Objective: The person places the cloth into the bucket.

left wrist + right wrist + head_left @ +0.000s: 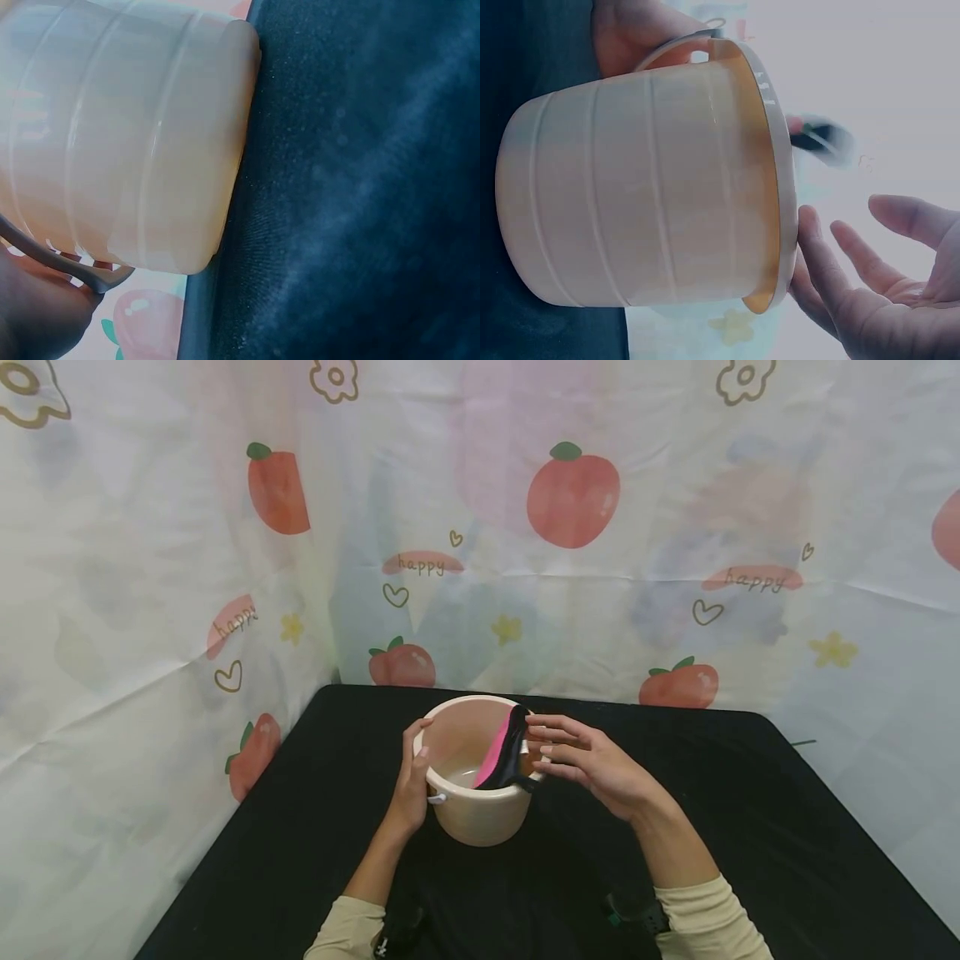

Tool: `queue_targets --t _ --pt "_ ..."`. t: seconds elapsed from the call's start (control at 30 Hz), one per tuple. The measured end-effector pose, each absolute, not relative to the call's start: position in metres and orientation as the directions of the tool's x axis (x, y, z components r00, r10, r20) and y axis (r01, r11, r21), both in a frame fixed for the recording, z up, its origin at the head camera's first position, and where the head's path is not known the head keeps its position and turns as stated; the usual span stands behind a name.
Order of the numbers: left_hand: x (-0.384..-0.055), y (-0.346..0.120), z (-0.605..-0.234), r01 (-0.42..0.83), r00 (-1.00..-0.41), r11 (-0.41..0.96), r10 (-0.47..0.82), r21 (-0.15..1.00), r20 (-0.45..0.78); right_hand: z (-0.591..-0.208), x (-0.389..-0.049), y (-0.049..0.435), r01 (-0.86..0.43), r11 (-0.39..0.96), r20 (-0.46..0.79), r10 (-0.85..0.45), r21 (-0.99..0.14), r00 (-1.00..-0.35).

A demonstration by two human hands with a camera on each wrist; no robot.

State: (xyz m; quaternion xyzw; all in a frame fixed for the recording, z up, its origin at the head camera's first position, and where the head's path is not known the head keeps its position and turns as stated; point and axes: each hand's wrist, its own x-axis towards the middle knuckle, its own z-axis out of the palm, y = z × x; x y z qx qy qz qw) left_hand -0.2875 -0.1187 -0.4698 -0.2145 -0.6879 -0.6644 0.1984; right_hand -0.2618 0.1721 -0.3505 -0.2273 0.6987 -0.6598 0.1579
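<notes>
A cream bucket (480,818) stands upright on the black cloth, its base against it in the left wrist view. My left hand (411,781) grips the bucket's left side at the rim, by the grey handle (52,259). A pink and black flat item (504,752) leans at the right inside of the bucket, partly above the rim; in the right wrist view its end (821,141) is blurred, and I cannot tell its kind. My right hand (592,760) has its fingers spread and extended at the bucket's right rim, with the fingertips (808,219) right at the edge.
Black cloth (750,827) covers the table around the bucket. Behind and to the left hang pale curtains (480,460) printed with fruit, hearts and flowers, meeting the table's back edge.
</notes>
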Motion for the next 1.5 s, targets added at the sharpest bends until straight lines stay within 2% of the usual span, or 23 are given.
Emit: queue_targets --t 0.2,0.47,1.07,1.5 --pt "-0.289 -0.119 -0.469 0.562 -0.827 0.019 0.042 0.827 0.561 -0.351 -0.264 0.172 -0.102 -0.018 0.095 -0.541 -0.995 -0.835" --pt "-0.289 -0.118 -0.470 0.544 -0.839 0.032 0.044 0.838 0.543 -0.353 -0.264 0.173 -0.100 -0.013 0.091 -0.541 -0.995 -0.836" --pt "-0.295 -0.114 -0.473 0.570 -0.821 0.010 0.058 0.822 0.569 -0.350 -0.260 0.176 -0.104 -0.003 0.091 -0.518 -0.995 -0.851" --pt "-0.296 -0.117 -0.474 0.580 -0.814 0.017 0.033 0.814 0.579 -0.339 -0.244 0.197 -0.184 0.112 0.120 -0.427 -0.976 -0.896"
